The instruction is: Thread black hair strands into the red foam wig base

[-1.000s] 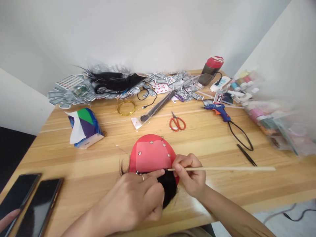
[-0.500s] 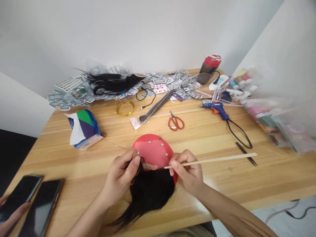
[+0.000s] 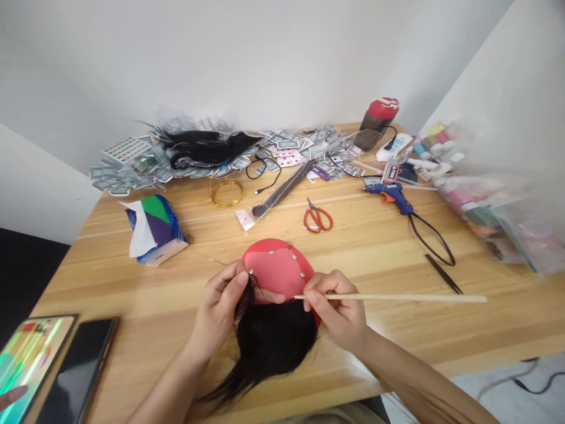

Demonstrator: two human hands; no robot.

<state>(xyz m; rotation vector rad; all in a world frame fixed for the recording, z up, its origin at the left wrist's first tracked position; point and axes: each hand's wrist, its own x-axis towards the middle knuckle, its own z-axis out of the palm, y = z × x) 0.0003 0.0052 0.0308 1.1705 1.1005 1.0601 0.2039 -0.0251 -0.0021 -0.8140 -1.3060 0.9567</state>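
The left hand [image 3: 220,309] has shifted from pressing the black hair [image 3: 278,338] to pinching a lock [image 3: 247,294] beside the red disc [image 3: 274,270] on the tabletop [image 3: 371,247], apparently exposing the hair's upper edge to the stick [image 3: 410,298] gripped in the right hand [image 3: 339,306].

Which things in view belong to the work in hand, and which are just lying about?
In use:
round red-and-pink piece
black hair-like strands, some pinched in the left hand
pale stick held in the right hand, tip at the piece

Apparently just lying about, untouched:
red-handled scissors
blue glue gun
black tweezers
gold wire coil
tissue pack
playing cards
dark-screened phone
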